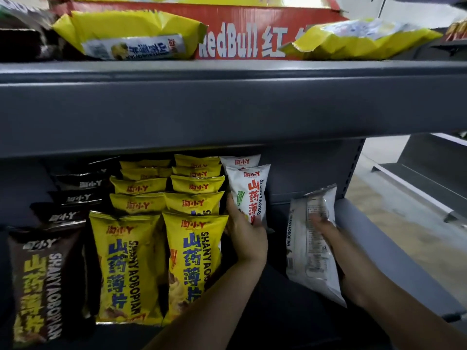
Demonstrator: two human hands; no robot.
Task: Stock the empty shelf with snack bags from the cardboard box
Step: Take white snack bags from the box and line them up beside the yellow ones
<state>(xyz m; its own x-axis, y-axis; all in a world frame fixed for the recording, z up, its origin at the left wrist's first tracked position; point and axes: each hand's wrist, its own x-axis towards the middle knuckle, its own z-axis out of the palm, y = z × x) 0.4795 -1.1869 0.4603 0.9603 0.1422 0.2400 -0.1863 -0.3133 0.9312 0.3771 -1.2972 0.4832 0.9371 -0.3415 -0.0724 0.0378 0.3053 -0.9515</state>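
Left hand (246,236) grips upright white bag (249,190) beside yellow bags (194,261); right hand (326,229) holds second white bag (308,261).

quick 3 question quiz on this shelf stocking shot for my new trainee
1. True or false: the right hand holds a yellow bag.
2. The left hand grips the front white bag. Which colour row stands just beside it? A black, B yellow, C red.
3. Fill in: the yellow bags stand in ___ rows.
Key: 1 false, it holds a back-facing white bag. 2 B. 3 two.
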